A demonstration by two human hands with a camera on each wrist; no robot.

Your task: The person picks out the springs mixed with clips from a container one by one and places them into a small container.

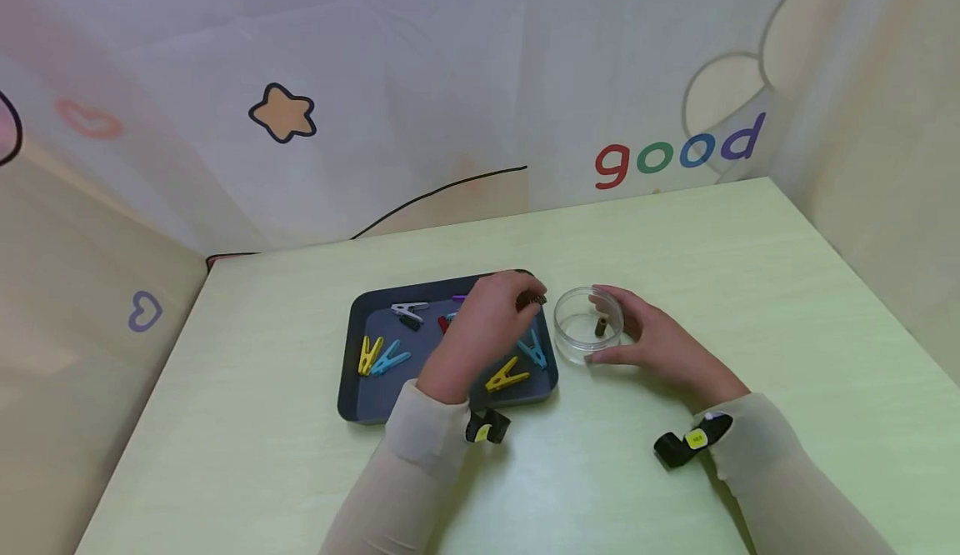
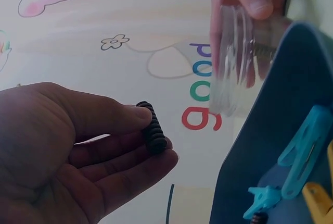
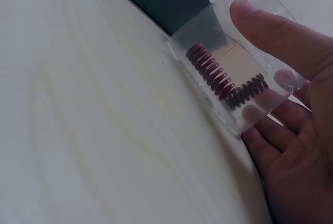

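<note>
My left hand [image 1: 487, 317], over the right side of the dark tray [image 1: 435, 392], pinches a black coil spring [image 2: 154, 133] between thumb and fingers. Just to the right, a clear plastic jar [image 1: 576, 344] with an open top stands beside the tray. My right hand [image 1: 656, 342] grips it from the right side, thumb in front and fingers behind. Through the wall in the right wrist view, a dark red spring [image 3: 212, 72] and a dark grey-green spring [image 3: 248, 91] lie at the jar's bottom.
Inside the tray are yellow clips [image 1: 506, 376], blue clips [image 1: 390, 359] and a white clip [image 1: 409, 312]. A dark green spring [image 1: 410, 322] lies by the white one. The light table [image 1: 262, 422] meets a printed cloth backdrop [image 1: 420, 105] at the back.
</note>
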